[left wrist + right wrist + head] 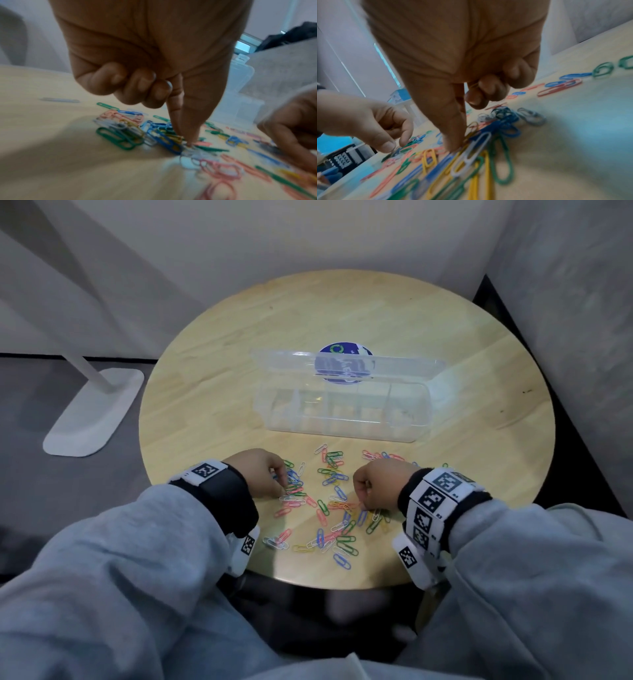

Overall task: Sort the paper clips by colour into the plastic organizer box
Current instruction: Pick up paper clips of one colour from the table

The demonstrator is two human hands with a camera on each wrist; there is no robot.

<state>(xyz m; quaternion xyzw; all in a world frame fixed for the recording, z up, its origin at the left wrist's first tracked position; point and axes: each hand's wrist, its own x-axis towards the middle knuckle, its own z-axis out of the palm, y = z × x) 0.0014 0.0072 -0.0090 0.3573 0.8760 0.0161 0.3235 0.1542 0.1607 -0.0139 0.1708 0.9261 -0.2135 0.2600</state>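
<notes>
Pinching down into the tangled heap of coloured paper clips [325,505] on the round wooden table [445,344], near the clear plastic organizer box [342,412], left hand [258,472] and right hand [376,484] each close a fingertip grip; interlocked clips could lift together, mixing colours.

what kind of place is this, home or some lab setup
Probably a staged recording corner rather than a lived-in room: a small round wooden table set against plain pale partition walls, a white floor stand beside it, and marker-tagged wristbands on both arms.
</notes>
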